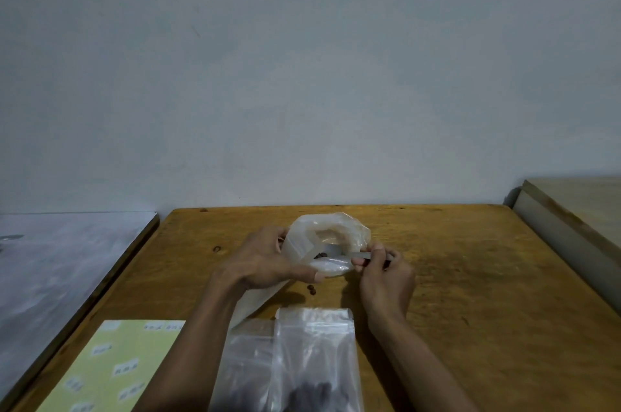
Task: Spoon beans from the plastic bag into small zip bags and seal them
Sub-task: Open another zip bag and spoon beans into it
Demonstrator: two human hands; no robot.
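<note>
A crumpled translucent plastic bag [327, 232] sits at the middle of the wooden table [470, 277]. My left hand [265, 260] grips a small clear zip bag [331, 267] in front of it, thumb under its mouth. My right hand [383, 274] pinches the handle of a metal spoon [361, 256], whose bowl carries a few dark beans [320, 255] at the zip bag's opening. Two loose beans [311, 289] lie on the table below my hands.
Near the front edge lies a stack of clear zip bags [302, 351], one with dark beans at the bottom. A yellow-green label sheet [114, 368] lies at front left. A grey surface [50, 260] adjoins on the left, a pale board [578, 220] on the right.
</note>
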